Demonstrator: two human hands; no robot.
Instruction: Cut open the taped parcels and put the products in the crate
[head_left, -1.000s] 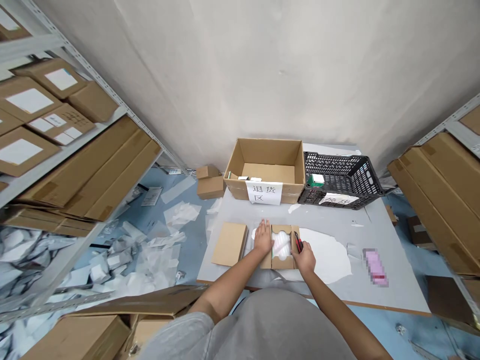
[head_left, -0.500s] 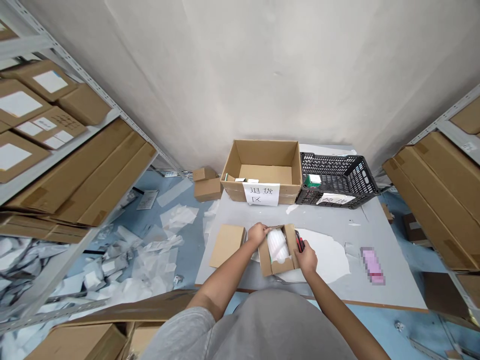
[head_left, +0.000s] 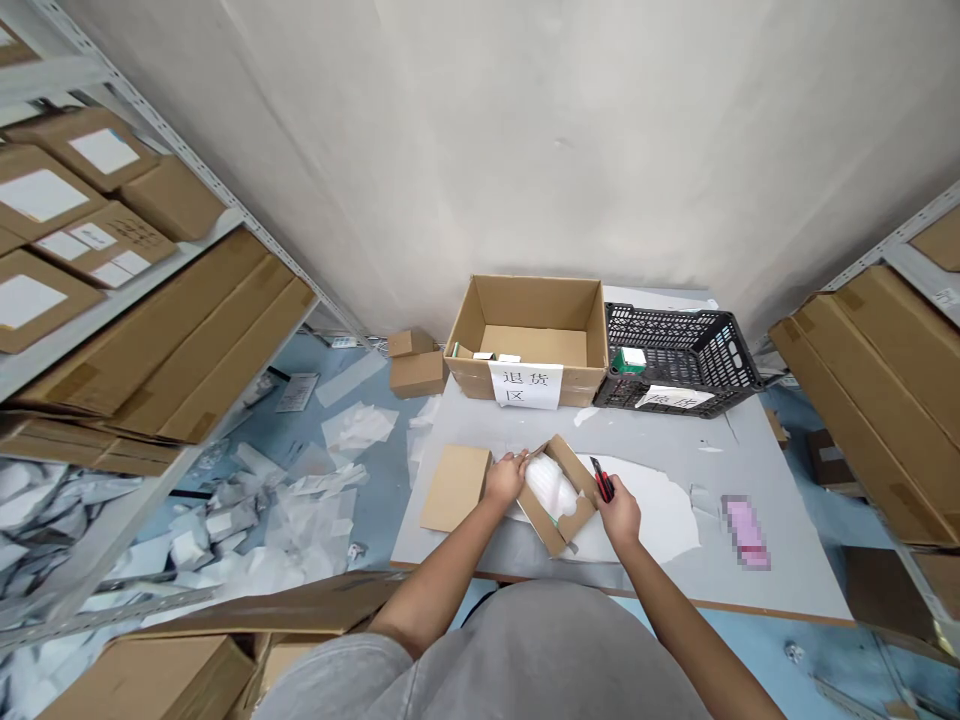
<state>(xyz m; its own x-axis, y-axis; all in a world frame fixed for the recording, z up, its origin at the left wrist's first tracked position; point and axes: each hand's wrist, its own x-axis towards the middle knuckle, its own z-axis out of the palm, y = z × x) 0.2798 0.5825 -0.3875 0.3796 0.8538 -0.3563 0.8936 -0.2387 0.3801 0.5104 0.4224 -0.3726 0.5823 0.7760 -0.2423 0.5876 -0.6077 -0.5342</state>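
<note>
Foam wrap (head_left: 549,485) lay in our opened carton (head_left: 545,528), our left hand (head_left: 504,478) spread against it, our right hand (head_left: 619,516) pinching a red box cutter (head_left: 601,478).

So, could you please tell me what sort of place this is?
Probably a warehouse returns area: metal shelving stacked with cardboard cartons, and an open carton bearing a paper sign that reads 退货区, meaning returns area.

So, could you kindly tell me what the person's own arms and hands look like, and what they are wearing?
The left hand and right hand are bare, with no gloves, and the forearms are uncovered. The person wears a loose grey T-shirt, its short left sleeve ending near the elbow.
</note>
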